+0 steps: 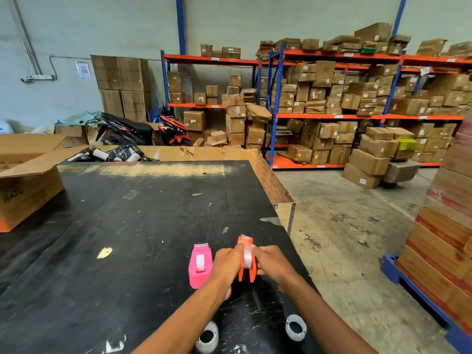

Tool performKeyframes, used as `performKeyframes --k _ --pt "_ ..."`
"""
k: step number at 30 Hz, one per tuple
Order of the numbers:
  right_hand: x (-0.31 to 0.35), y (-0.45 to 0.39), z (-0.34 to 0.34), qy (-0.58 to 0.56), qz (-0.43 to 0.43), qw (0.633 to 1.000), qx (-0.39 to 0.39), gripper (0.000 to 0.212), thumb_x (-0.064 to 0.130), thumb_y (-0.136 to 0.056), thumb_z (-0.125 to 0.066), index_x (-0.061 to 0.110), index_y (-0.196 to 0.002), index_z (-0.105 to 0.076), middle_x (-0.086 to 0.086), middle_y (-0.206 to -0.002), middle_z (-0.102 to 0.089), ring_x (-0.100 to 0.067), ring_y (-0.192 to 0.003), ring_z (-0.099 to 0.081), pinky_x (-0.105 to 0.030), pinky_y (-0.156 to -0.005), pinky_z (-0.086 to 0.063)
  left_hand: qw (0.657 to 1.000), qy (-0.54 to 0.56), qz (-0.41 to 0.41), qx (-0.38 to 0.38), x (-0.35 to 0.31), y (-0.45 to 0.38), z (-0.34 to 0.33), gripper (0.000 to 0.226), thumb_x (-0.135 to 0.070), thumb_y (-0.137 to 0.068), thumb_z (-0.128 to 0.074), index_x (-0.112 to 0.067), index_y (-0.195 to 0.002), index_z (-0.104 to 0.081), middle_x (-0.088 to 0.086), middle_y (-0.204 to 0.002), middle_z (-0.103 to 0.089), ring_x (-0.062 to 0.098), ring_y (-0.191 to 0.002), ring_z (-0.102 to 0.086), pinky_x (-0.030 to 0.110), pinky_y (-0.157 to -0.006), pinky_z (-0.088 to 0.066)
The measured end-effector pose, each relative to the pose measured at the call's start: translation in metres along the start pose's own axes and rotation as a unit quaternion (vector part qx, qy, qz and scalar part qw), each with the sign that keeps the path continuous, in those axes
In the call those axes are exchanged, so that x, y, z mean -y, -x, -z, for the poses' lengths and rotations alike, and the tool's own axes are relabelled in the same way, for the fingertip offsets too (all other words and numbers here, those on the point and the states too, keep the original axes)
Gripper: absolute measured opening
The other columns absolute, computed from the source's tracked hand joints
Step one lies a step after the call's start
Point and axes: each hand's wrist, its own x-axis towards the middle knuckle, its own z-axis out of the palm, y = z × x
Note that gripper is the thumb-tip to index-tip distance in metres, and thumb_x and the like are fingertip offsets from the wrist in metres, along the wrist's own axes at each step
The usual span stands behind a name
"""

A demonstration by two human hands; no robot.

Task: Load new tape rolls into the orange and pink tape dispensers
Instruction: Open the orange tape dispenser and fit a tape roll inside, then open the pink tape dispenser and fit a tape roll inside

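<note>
Orange dispenser point(246, 259) is found on the black desk point(143, 226), at about five o'clock from the middle of the desk and near its right edge, and it is held from both sides. The left hand point(226, 261) is closed on its left wall, with the thumb laid up along the top edge; the right hand point(270, 261) is closed on its right wall, with fingertips at the clear tape roll point(247, 258) that is seen between the two walls. Whether this roll is already fully seated cannot be told; it is judged that it is being pressed in or that its end is being led to the front cutter. The pink dispenser point(200, 265) stands just beside the left hand, at nine o'clock from the orange one, and a clear roll is already seen in its slot, so this half of the task appears to be done. Two white rings point(296, 327), probably empty cores, are lying at six o'clock, close to the near edge of the desk, one under each forearm. The orange body looks like hard, smooth plastic, narrow and open at the top, with its cutter end pointed to twelve o'clock. What is left seems small: the seating of the roll and the pulling of the tape end forward.
</note>
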Motion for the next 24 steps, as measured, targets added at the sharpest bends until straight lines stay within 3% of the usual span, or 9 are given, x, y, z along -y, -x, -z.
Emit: performKeyframes --k 3,5,7,10,13,15,19,21,24 --pt "-0.006 -0.014 -0.004 0.01 -0.012 1.0 -0.002 0.037 0.034 -0.09 -0.05 0.004 -0.074 -0.065 -0.018 -0.076 -0.064 -0.022 -0.072 -0.062 -0.035 -0.071 -0.052 1.0 -0.012 0.015 -0.021 -0.003 -0.001 -0.006 0.054 -0.054 -0.085 -0.053 -0.003 -0.092 -0.071 0.012 -0.091 -0.077 0.025 -0.091 -0.07 0.031 -0.082 -0.052" --pt "-0.01 -0.019 -0.007 0.015 -0.01 1.0 -0.009 0.034 0.037 -0.089 -0.051 0.011 -0.071 -0.063 -0.013 -0.072 -0.059 -0.018 -0.068 -0.055 -0.031 -0.067 -0.043 0.999 -0.022 0.016 -0.036 -0.005 -0.001 -0.009 0.046 -0.045 -0.092 -0.05 -0.006 -0.074 -0.067 0.009 -0.079 -0.072 0.019 -0.076 -0.066 0.025 -0.066 -0.046" --pt "-0.012 -0.022 -0.008 0.02 -0.006 1.0 -0.01 0.034 0.036 -0.089 -0.05 0.01 -0.07 -0.062 -0.012 -0.071 -0.055 -0.018 -0.067 -0.051 -0.031 -0.065 -0.04 0.998 -0.039 0.016 -0.044 -0.004 -0.003 -0.009 0.044 -0.037 -0.094 -0.048 -0.009 -0.062 -0.061 0.007 -0.069 -0.066 0.016 -0.064 -0.061 0.023 -0.059 -0.042" --pt "-0.015 -0.026 -0.01 0.03 -0.006 1.0 -0.005 0.049 0.037 -0.088 -0.049 -0.007 -0.078 -0.066 -0.021 -0.077 -0.069 -0.018 -0.069 -0.057 -0.046 -0.074 -0.054 0.998 -0.046 0.016 -0.049 -0.004 -0.008 -0.006 0.043 -0.039 -0.092 -0.05 -0.002 -0.083 -0.069 0.013 -0.088 -0.074 0.024 -0.085 -0.068 0.027 -0.065 -0.046" --pt "-0.013 -0.025 -0.011 0.031 -0.005 1.0 0.004 0.051 0.04 -0.086 -0.049 -0.006 -0.086 -0.068 -0.026 -0.096 -0.072 -0.031 -0.084 -0.071 -0.052 -0.09 -0.052 0.997 -0.064 0.015 -0.049 -0.004 -0.008 -0.002 0.045 -0.042 -0.091 -0.05 -0.002 -0.097 -0.069 0.016 -0.098 -0.074 0.027 -0.094 -0.068 0.032 -0.076 -0.048" --pt "-0.012 -0.024 -0.01 0.038 -0.007 0.999 0.009 0.047 0.038 -0.089 -0.048 -0.004 -0.088 -0.07 -0.024 -0.098 -0.073 -0.034 -0.094 -0.069 -0.051 -0.092 -0.053 0.996 -0.075 0.012 -0.043 -0.005 -0.008 -0.001 0.044 -0.041 -0.092 -0.05 -0.001 -0.099 -0.068 0.016 -0.099 -0.074 0.027 -0.095 -0.068 0.032 -0.075 -0.047" --pt "-0.001 -0.016 -0.005 0.065 0.035 0.996 -0.049 0.044 0.032 -0.091 -0.05 -0.005 -0.075 -0.065 -0.024 -0.081 -0.07 -0.024 -0.07 -0.06 -0.048 -0.079 -0.053 0.994 -0.096 -0.036 -0.026 -0.011 -0.003 0.011 0.032 -0.031 -0.093 -0.051 -0.002 -0.092 -0.064 0.007 -0.081 -0.065 0.015 -0.072 -0.057 0.025 -0.065 -0.041" --pt "0.014 -0.01 -0.005 0.088 0.09 0.987 -0.102 0.033 0.023 -0.093 -0.053 -0.002 -0.08 -0.069 -0.016 -0.082 -0.07 -0.022 -0.076 -0.061 -0.037 -0.075 -0.048 0.989 -0.116 -0.085 -0.034 -0.018 0.003 0.027 0.02 -0.017 -0.092 -0.054 -0.006 -0.105 -0.064 0.003 -0.083 -0.061 0.013 -0.075 -0.053 0.026 -0.074 -0.044" --pt "0.042 -0.003 -0.016 0.088 0.154 0.978 -0.11 0.018 0.013 -0.089 -0.057 0.005 -0.091 -0.073 -0.003 -0.084 -0.07 -0.016 -0.086 -0.064 -0.028 -0.078 -0.047 0.972 -0.172 -0.14 -0.071 -0.021 0.004 0.063 0.045 0.0 -0.08 -0.059 0.0 -0.125 -0.057 0.01 -0.112 -0.066 0.017 -0.098 -0.06 0.03 -0.094 -0.049"
